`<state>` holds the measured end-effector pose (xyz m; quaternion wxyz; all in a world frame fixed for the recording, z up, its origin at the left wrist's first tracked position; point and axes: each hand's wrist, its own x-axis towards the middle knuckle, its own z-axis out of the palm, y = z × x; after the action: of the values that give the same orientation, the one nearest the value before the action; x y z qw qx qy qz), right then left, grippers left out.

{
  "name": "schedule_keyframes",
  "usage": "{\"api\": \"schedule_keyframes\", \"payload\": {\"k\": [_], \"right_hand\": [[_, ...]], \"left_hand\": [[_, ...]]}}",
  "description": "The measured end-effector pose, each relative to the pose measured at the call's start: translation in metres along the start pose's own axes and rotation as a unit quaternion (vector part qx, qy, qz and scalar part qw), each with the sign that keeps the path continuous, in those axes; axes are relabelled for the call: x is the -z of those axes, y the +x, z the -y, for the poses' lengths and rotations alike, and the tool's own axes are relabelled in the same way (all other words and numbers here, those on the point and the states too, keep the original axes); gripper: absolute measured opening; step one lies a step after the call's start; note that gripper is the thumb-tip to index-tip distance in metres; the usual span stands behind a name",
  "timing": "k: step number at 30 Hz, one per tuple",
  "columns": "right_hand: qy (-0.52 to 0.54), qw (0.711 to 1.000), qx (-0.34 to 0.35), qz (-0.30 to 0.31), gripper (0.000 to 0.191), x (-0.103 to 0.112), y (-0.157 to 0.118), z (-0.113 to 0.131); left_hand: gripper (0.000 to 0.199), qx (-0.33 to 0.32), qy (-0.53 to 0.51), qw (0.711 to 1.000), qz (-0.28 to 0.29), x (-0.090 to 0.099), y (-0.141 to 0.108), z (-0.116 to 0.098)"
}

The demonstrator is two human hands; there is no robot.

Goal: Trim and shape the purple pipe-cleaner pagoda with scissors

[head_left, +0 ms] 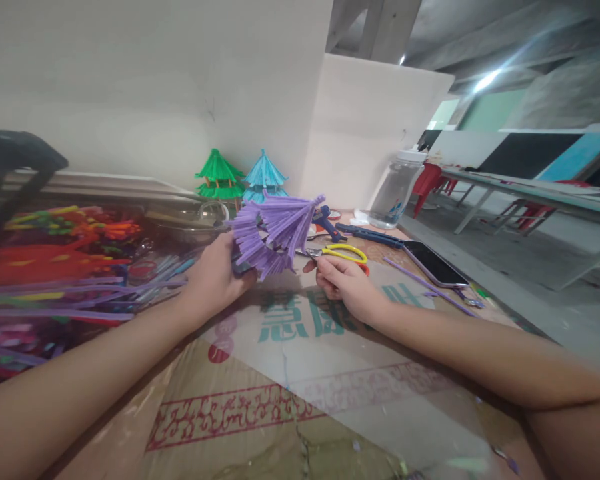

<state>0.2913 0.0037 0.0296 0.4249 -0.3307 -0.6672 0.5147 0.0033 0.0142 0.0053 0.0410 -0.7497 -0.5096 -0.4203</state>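
Note:
A purple pagoda-shaped roof made of fuzzy pipe cleaners [280, 230], in two tiers, is tilted on its side with its tip to the right. My left hand [217, 273] grips it from the left, fingers partly hidden behind it. Just right of its lower edge, my right hand [344, 283] has its thumb and fingers closed together; whatever may be between them is hidden. Scissors with yellow and orange handles [347, 251] show right behind my right hand. Green [219, 175] and light blue [264, 175] pipe-cleaner pagodas stand against the wall.
Bundles of coloured pipe cleaners [45, 267] fill the left side, blurred. A blue glue gun [331, 225], a dark blue long-handled tool [373, 235], a phone [435, 263] and a loose purple pipe cleaner [430, 287] lie at right. A clear bottle [396, 190] stands behind them.

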Motion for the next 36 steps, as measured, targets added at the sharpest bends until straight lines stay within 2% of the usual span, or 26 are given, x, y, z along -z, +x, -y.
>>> {"api": "schedule_keyframes", "payload": {"k": [15, 21, 29, 36], "right_hand": [[-0.008, 1.000, -0.007, 0.008, 0.065, 0.000, 0.000, 0.000], [-0.008, 1.000, -0.008, 0.001, 0.061, 0.001, 0.000, -0.003], [0.031, 0.999, -0.014, -0.002, 0.061, 0.001, 0.001, -0.003], [0.014, 1.000, -0.006, 0.001, 0.061, 0.001, 0.000, -0.004]], "left_hand": [[0.055, -0.003, 0.005, 1.000, 0.008, 0.000, 0.000, -0.002], [0.054, 0.002, 0.000, 1.000, 0.002, 0.001, 0.001, -0.003], [0.064, -0.007, 0.017, 1.000, 0.014, 0.000, 0.001, 0.007], [0.056, -0.004, -0.008, 1.000, 0.027, 0.000, 0.003, 0.010]]}}
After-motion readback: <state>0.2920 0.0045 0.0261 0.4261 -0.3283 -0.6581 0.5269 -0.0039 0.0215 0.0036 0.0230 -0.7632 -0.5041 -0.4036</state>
